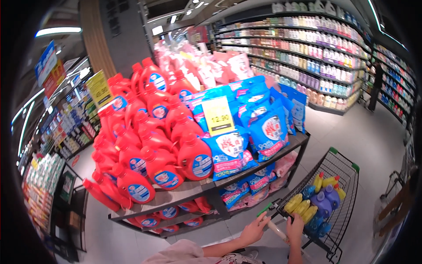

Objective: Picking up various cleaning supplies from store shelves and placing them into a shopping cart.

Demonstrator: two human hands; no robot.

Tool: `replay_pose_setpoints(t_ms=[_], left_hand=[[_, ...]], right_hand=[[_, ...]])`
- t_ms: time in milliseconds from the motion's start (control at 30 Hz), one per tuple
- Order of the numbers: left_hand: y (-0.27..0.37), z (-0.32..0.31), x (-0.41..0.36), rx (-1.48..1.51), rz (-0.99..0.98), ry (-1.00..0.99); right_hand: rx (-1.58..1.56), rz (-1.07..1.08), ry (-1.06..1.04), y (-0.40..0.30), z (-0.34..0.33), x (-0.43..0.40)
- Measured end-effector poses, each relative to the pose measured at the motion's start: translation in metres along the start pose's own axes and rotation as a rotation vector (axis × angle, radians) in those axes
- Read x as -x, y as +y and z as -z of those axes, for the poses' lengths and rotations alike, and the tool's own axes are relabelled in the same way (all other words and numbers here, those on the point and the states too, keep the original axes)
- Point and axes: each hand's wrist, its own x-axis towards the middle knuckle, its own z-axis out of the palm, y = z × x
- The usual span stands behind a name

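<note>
My left hand (253, 231) lies at the left end of the shopping cart's handle (277, 230), its fingers partly spread beside the green end piece; whether it grips the bar is unclear. My right hand (295, 227) is further along, at the cart's rear edge close to the yellow bottles; its hold is also unclear. In the wire shopping cart (354, 198) are several yellow bottles (301, 208), purple jugs (321, 204) with handles and blue bottles (315, 222). To the left, red detergent jugs (161, 171) and blue detergent bags (230, 151) are piled on a display table.
The dark display table's edge (197, 193) runs close to the cart's left side, with more goods on its lower shelves. Long shelves of bottles (296, 49) stand behind. A person (375, 84) is in the far right aisle; another person's legs (397, 204) show beside a cart at right.
</note>
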Motion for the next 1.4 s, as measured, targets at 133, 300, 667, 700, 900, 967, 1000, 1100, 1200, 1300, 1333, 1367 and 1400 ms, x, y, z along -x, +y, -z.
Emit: replay_pose_setpoints(t_ms=[133,300,667,700,900,967,1000,1100,1200,1300,1333,1367,1400], left_hand=[[-0.027,0.043,0.047,-0.078,-0.088,-0.143],[-0.072,0.068,0.125,0.007,-0.102,-0.091],[-0.308,0.004,0.745,-0.204,1.432,-0.078],[-0.296,0.007,0.799,-0.354,1.357,-0.186],[-0.227,-0.007,0.932,-0.014,1.822,-0.107],[-0.238,-0.017,0.916,-0.082,1.714,0.059],[-0.243,-0.024,0.897,0.212,1.727,0.271],[-0.288,-0.018,0.814,1.213,1.929,0.757],[-0.331,0.032,0.747,0.561,1.187,0.168],[-0.372,0.103,0.714,0.443,0.965,0.134],[-0.389,0.129,0.711,0.447,1.001,0.107],[-0.4,0.15,0.717,0.453,1.032,0.098],[-0.407,0.171,0.733,0.439,1.046,0.1]], right_hand=[[-0.117,0.323,-0.21,-0.06,-0.013,0.03],[-0.24,0.179,-0.592,-0.099,-0.037,0.063],[-0.323,-0.296,-0.609,-0.224,-0.167,0.117],[-0.354,-0.278,-0.581,-0.236,-0.168,0.125],[-0.387,-0.243,-0.51,-0.266,-0.206,0.147],[-0.422,-0.272,-0.545,-0.273,-0.22,0.148],[-0.409,-0.274,-0.576,-0.277,-0.226,0.147],[-0.379,-0.362,-0.563,-0.296,-0.241,0.156],[-0.366,-0.325,-0.49,-0.316,-0.252,0.174],[-0.328,-0.344,-0.449,-0.34,-0.261,0.193],[-0.303,-0.304,-0.415,-0.349,-0.263,0.2],[-0.292,-0.296,-0.387,-0.357,-0.266,0.209],[-0.24,-0.312,-0.343,-0.365,-0.268,0.217]])
